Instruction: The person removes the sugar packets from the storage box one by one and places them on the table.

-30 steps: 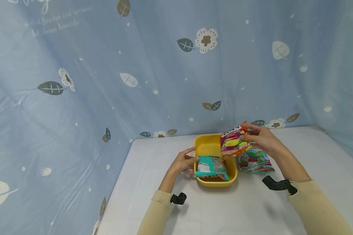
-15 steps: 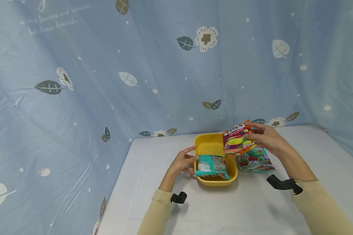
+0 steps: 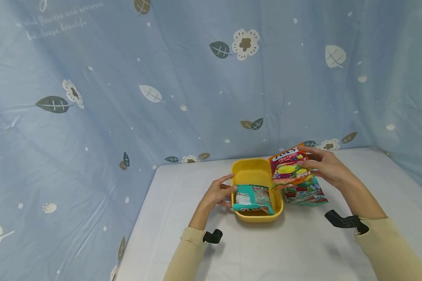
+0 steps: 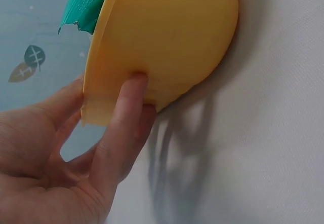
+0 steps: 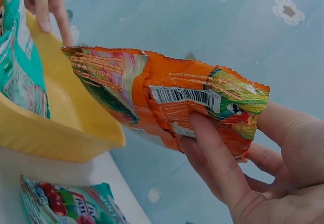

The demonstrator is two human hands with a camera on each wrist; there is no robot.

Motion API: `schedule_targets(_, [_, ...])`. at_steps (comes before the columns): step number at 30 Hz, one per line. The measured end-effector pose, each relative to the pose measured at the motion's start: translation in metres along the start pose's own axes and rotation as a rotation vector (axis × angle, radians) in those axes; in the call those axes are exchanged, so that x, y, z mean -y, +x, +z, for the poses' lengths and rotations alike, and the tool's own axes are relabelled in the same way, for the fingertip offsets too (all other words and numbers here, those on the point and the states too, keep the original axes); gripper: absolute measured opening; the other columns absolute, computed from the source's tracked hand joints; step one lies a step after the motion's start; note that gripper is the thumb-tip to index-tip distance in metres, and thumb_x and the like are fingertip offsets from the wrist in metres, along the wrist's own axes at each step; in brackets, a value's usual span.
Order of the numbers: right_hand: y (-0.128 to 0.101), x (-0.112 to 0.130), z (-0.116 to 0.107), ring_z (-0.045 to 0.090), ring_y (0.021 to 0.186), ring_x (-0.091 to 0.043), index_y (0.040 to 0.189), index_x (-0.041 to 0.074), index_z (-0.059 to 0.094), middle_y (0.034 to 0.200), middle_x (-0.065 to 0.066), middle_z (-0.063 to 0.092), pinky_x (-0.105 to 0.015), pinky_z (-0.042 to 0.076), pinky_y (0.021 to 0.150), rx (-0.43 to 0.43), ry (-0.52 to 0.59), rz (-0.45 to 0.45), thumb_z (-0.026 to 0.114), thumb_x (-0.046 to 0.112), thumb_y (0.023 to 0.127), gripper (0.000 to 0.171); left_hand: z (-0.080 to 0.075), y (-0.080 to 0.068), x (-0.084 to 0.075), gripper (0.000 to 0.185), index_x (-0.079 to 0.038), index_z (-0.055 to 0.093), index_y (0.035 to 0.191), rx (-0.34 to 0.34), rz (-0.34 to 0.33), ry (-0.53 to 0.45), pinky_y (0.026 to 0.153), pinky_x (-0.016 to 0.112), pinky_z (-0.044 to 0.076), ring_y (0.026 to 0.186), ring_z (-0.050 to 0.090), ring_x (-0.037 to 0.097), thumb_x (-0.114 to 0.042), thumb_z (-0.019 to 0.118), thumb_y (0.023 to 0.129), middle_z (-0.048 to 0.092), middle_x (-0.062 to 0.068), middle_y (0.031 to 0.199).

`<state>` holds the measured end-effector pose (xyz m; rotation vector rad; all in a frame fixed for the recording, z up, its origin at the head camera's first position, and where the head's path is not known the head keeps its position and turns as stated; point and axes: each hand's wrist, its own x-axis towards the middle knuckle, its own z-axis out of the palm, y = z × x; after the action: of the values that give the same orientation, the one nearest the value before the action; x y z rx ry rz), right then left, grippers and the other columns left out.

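My left hand grips the left wall of a yellow plastic container. In the left wrist view, fingertips press the container's outer wall while another digit reaches over the rim. Inside the container lies a teal candy bag, toward the near end. My right hand pinches the right side of an orange and purple fruit candy bag, held up above the container's right rim. Its orange back with a barcode faces the right wrist camera. A second teal bag with red fruit pictures lies right of the container, partly hidden.
A white-covered table carries everything. Behind it and along the left hangs a blue curtain printed with leaves and flowers, meeting the table's back edge just beyond the container.
My right hand has moved right with the fruit candy bag, from over the container to its right rim and partly over the teal bag on the table. The left hand keeps its grip.
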<state>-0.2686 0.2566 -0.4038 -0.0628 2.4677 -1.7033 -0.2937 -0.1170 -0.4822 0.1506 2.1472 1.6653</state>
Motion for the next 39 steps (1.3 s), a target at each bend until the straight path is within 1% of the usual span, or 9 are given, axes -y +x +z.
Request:
schedule_targets(2, [0.001, -0.001, -0.002, 0.048, 0.121, -0.035, 0.157, 0.014, 0.023, 0.150, -0.025, 0.033, -0.023, 0.060, 0.085, 0.002, 0.005, 0.001, 0.066, 0.040, 0.093, 0.081, 0.000, -0.001, -0.001, 0.058, -0.028, 0.046, 0.147, 0.001, 0.006, 0.005, 0.062, 0.046, 0.064, 0.084, 0.071, 0.023, -0.025, 0.068, 0.094, 0.061, 0.020, 0.120])
schedule_targets(5, [0.001, -0.004, -0.005, 0.049, 0.119, -0.032, 0.157, 0.015, 0.022, 0.151, -0.025, 0.031, -0.020, 0.060, 0.084, 0.004, 0.008, 0.005, 0.066, 0.040, 0.093, 0.082, 0.000, -0.001, -0.001, 0.058, -0.027, 0.045, 0.147, 0.001, 0.009, 0.003, 0.061, 0.045, 0.064, 0.084, 0.071, 0.024, -0.024, 0.068, 0.094, 0.060, 0.020, 0.120])
schedule_targets(11, [0.000, -0.007, -0.012, 0.051, 0.113, -0.023, 0.158, 0.016, 0.021, 0.153, -0.024, 0.029, -0.019, 0.059, 0.083, 0.007, 0.003, 0.013, 0.065, 0.040, 0.094, 0.081, 0.001, 0.000, 0.000, 0.058, -0.027, 0.046, 0.147, -0.003, 0.013, 0.005, 0.060, 0.043, 0.064, 0.085, 0.071, 0.025, -0.023, 0.068, 0.094, 0.060, 0.021, 0.120])
schedule_targets(15, [-0.003, -0.007, -0.017, 0.053, 0.109, -0.016, 0.158, 0.018, 0.022, 0.153, -0.023, 0.029, -0.019, 0.059, 0.083, 0.005, -0.006, 0.011, 0.065, 0.041, 0.093, 0.081, 0.001, 0.001, 0.000, 0.057, -0.027, 0.046, 0.147, -0.010, 0.013, 0.014, 0.061, 0.045, 0.064, 0.084, 0.071, 0.025, -0.023, 0.068, 0.094, 0.060, 0.020, 0.119])
schedule_targets(17, [-0.004, -0.008, -0.019, 0.052, 0.110, -0.017, 0.158, 0.019, 0.022, 0.154, -0.022, 0.028, -0.018, 0.058, 0.084, -0.001, -0.012, 0.012, 0.065, 0.042, 0.093, 0.080, 0.000, 0.001, 0.000, 0.057, -0.027, 0.046, 0.147, -0.010, 0.016, 0.015, 0.061, 0.046, 0.064, 0.084, 0.071, 0.024, -0.023, 0.067, 0.094, 0.061, 0.020, 0.119])
schedule_targets(23, [-0.005, -0.013, -0.026, 0.044, 0.124, -0.029, 0.158, 0.024, 0.021, 0.155, -0.021, 0.025, -0.015, 0.056, 0.082, -0.010, -0.014, 0.029, 0.064, 0.045, 0.093, 0.081, -0.001, 0.001, -0.001, 0.058, -0.025, 0.045, 0.148, -0.009, 0.025, 0.023, 0.061, 0.046, 0.064, 0.084, 0.071, 0.025, -0.023, 0.067, 0.095, 0.061, 0.020, 0.119])
schedule_targets(27, [-0.006, -0.016, -0.029, 0.041, 0.128, -0.033, 0.158, 0.024, 0.019, 0.156, -0.022, 0.024, -0.014, 0.056, 0.082, -0.004, -0.017, 0.036, 0.063, 0.046, 0.094, 0.081, -0.001, 0.000, -0.002, 0.057, -0.027, 0.045, 0.148, -0.010, 0.015, 0.022, 0.062, 0.046, 0.064, 0.085, 0.071, 0.025, -0.023, 0.067, 0.095, 0.060, 0.020, 0.121])
schedule_targets(36, [-0.011, -0.018, -0.042, 0.040, 0.126, -0.030, 0.159, 0.025, 0.017, 0.157, -0.023, 0.020, -0.012, 0.054, 0.080, 0.002, -0.041, 0.035, 0.060, 0.044, 0.096, 0.078, 0.000, 0.000, -0.002, 0.056, -0.030, 0.047, 0.146, -0.011, 0.003, 0.021, 0.064, 0.047, 0.064, 0.085, 0.071, 0.024, -0.026, 0.068, 0.094, 0.061, 0.019, 0.120])
schedule_targets(39, [-0.013, -0.021, -0.048, 0.043, 0.121, -0.023, 0.158, 0.028, 0.019, 0.155, -0.021, 0.022, -0.013, 0.055, 0.080, -0.009, -0.054, 0.039, 0.060, 0.044, 0.096, 0.076, 0.000, -0.001, -0.002, 0.056, -0.030, 0.047, 0.146, -0.011, -0.004, 0.015, 0.064, 0.048, 0.063, 0.085, 0.071, 0.024, -0.025, 0.068, 0.094, 0.061, 0.019, 0.120])
